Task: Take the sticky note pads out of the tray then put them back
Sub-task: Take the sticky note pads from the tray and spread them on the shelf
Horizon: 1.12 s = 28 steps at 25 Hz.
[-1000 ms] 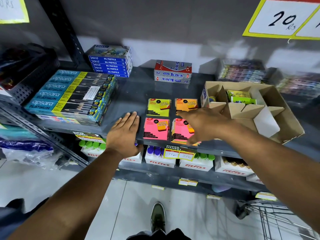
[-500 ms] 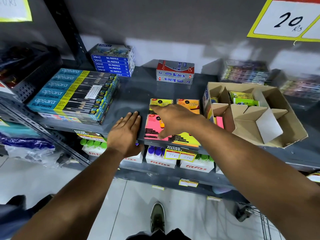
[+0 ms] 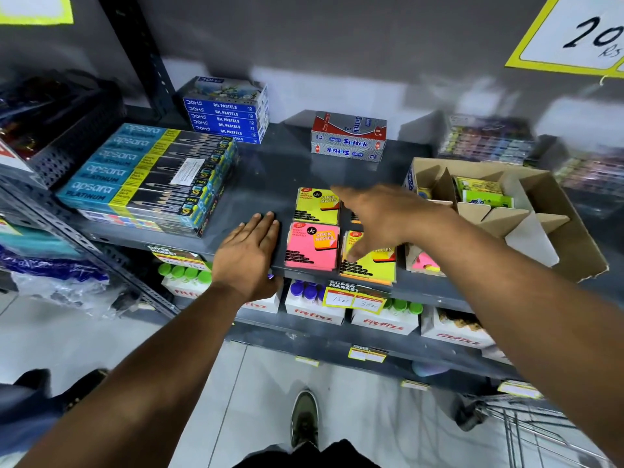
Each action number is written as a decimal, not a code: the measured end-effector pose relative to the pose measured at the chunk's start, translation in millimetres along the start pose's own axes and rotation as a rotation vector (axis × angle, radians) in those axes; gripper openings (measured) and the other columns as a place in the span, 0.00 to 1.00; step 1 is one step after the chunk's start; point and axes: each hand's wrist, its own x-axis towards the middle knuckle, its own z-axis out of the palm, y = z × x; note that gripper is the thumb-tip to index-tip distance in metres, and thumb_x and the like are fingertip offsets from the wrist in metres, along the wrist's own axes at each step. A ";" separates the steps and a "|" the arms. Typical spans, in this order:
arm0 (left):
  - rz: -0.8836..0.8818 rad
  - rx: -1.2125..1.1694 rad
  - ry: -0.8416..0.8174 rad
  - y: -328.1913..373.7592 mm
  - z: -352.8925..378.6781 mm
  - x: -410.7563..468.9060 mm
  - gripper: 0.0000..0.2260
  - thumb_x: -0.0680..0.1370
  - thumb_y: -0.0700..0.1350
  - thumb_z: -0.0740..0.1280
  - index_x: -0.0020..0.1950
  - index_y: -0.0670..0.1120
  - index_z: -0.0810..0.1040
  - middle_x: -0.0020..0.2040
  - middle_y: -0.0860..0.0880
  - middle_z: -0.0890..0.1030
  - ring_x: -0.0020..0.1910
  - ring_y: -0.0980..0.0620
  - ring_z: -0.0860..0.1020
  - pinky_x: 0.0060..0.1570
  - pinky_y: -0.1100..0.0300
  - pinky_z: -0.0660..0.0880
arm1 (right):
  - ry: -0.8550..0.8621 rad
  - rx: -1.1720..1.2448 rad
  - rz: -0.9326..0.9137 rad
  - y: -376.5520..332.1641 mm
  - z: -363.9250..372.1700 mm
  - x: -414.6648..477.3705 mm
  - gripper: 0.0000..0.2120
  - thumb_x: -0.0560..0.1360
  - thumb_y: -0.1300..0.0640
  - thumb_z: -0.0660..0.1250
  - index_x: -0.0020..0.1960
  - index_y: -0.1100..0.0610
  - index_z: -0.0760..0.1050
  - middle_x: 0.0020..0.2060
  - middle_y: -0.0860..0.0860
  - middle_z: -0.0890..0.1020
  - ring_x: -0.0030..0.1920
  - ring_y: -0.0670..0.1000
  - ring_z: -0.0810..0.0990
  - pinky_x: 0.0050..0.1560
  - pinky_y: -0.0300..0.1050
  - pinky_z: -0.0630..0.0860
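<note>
Several sticky note pads lie on the grey shelf (image 3: 270, 177): a yellow pad (image 3: 315, 206) at the back, a pink pad (image 3: 310, 246) in front of it, a yellow pad on a stack (image 3: 371, 266) at the front right. A further pad is mostly hidden under my right hand (image 3: 374, 214), which hovers over the pads with fingers spread and blurred, holding nothing. My left hand (image 3: 248, 251) rests flat on the shelf edge, just left of the pink pad. The cardboard tray (image 3: 570, 238) stands to the right with green pads (image 3: 479, 194) inside and a pink pad (image 3: 423, 261) at its front.
Pencil boxes (image 3: 148, 177) are stacked at the left, oil pastel boxes (image 3: 226, 113) behind them, an eraser box (image 3: 347, 136) at the back middle. Glue bottles (image 3: 314, 305) fill the shelf below. A shopping trolley (image 3: 526, 423) stands at the lower right.
My right hand has moved from the front right pads to the left and back across the pads. The pink pad at the front right is now in the tray's front; my left hand stayed.
</note>
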 end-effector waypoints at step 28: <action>-0.006 -0.006 -0.004 -3.0 3.4 0.6 0.41 0.63 0.57 0.67 0.72 0.41 0.65 0.74 0.42 0.66 0.72 0.43 0.65 0.70 0.48 0.60 | -0.017 0.090 0.033 7.8 14.2 102.6 0.40 0.63 0.47 0.80 0.67 0.59 0.65 0.59 0.60 0.79 0.51 0.59 0.80 0.49 0.52 0.79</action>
